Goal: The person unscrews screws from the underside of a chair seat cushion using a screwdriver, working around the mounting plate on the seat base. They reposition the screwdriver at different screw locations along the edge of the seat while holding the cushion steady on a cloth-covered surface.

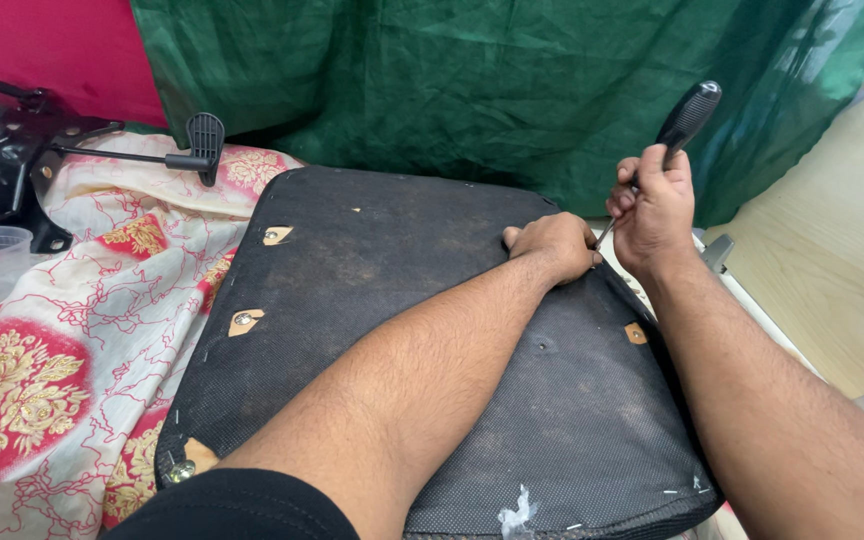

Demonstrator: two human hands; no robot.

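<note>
Nearest lies an upturned black seat cushion (402, 330) on a floral cloth (42, 380). Left hand (552, 245) presses flat on its far right edge, holding nothing. Right hand (652, 210), just beside it, has its grip wrapped round a black-handled screwdriver (687, 115), tip down at the cushion's edge. Far left sits a black chair mechanism (12, 150) before a green drape (472, 80).

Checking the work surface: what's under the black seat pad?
The black seat pad lies on a floral cloth, which shows along its left side. Whatever is directly beneath the pad, and under the cloth, is covered.
</note>
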